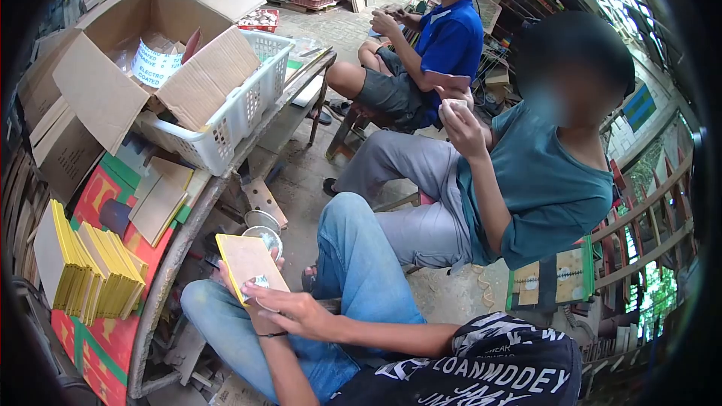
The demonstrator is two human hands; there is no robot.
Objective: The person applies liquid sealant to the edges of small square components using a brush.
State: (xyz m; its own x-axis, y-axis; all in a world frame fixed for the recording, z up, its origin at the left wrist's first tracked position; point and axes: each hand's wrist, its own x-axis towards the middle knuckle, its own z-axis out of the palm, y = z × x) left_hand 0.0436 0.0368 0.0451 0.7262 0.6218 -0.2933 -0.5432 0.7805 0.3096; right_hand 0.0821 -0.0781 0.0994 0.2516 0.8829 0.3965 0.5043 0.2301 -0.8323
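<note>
My left hand [265, 323] is closed around a thin rectangular wooden board [254, 256] from beneath, its fingers showing at the edges. The board has a yellow edge and a bare tan face, and is held tilted above my lap. Across its lower end lies my right hand [304, 313], the fingertips pressing a small piece of sandpaper [258, 283] with white-and-dark printed backing against the face. Part of that piece is hidden under the fingers. On the red-and-green worktable at left stand several similar yellow-edged boards [90, 271] in a row.
An open cardboard box [98, 75] holds a roll printed "electro coated" [156, 64], partly over a white plastic basket [218, 139]. More boards [160, 199] lie nearby. Two people sit to my right: one in a teal shirt [549, 180], one in blue [453, 37]. A metal can [263, 239] sits below.
</note>
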